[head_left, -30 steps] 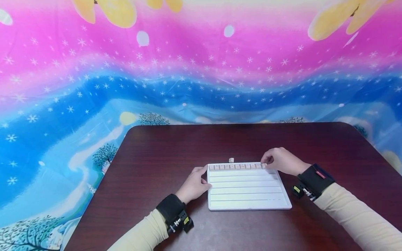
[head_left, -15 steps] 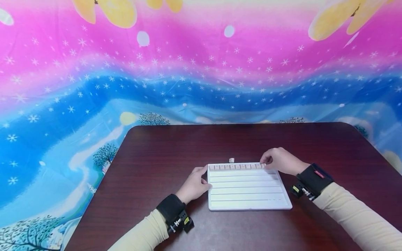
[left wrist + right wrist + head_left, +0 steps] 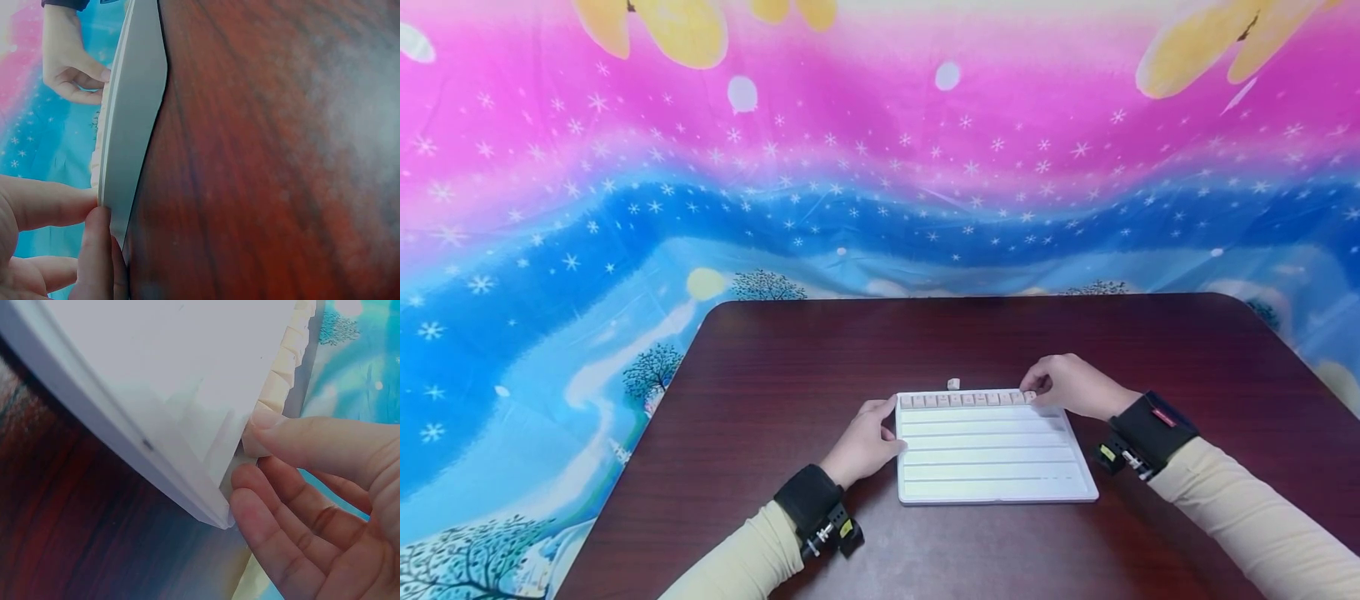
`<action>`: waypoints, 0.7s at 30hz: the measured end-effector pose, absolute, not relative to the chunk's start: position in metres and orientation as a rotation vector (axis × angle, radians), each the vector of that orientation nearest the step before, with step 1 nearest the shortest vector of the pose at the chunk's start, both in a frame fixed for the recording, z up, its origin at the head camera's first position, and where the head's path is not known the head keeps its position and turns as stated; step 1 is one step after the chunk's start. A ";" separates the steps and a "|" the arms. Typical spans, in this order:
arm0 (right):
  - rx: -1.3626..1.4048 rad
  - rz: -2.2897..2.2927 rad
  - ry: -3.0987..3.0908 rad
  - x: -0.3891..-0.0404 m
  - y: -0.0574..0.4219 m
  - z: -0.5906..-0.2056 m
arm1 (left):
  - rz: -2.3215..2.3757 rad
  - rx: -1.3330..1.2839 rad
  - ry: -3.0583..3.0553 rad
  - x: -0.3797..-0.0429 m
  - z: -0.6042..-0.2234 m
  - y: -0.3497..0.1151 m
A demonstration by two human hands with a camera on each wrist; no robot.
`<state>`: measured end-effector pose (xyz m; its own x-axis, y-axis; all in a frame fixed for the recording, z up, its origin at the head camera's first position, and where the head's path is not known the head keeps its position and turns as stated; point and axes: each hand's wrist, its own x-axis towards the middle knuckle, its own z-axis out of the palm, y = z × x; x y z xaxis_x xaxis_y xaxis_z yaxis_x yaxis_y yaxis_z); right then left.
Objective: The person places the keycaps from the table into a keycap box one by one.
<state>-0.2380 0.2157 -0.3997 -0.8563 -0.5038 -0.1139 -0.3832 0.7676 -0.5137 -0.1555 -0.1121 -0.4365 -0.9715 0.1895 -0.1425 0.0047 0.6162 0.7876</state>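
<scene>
A white tray point(image 3: 992, 442) with ridged rows lies flat on the table. Along its far row stand pale pink keycaps point(image 3: 955, 400), side by side from the left end. My left hand point(image 3: 859, 443) holds the tray's left edge, thumb lower down and index finger near the far corner. At the right end of the keycap row, my right hand point(image 3: 1069, 385) pinches a keycap point(image 3: 253, 442), with the thumb on its near face in the right wrist view. Fingers partly hide that piece. One loose keycap point(image 3: 953, 384) sits on the table just beyond the tray's far edge.
The dark wooden table point(image 3: 820, 350) has rounded far corners. Behind it hangs a colourful cloth point(image 3: 880, 167) with snowflakes and trees. Each wrist wears a black band with a small camera. To the right of the pinched keycap, a short stretch of the far row shows.
My right hand has shifted very slightly left at the end of the keycap row. The left hand, the tray and the loose keycap stay in place.
</scene>
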 end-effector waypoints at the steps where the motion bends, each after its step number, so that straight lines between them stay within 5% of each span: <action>1: -0.694 -0.711 2.712 -0.238 0.216 -0.399 | 1.282 0.161 2.630 -0.156 -0.437 -0.112; 21: -0.852 -0.775 2.840 -0.252 0.199 -0.363 | 1.259 0.160 2.627 -0.153 -0.434 -0.110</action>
<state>-0.2522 0.1990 -0.3633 -0.8426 -0.5341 0.0692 -0.4951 0.7178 -0.4895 -0.1534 -0.1103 -0.4337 -0.9691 0.1936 -0.1530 0.0019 0.6260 0.7798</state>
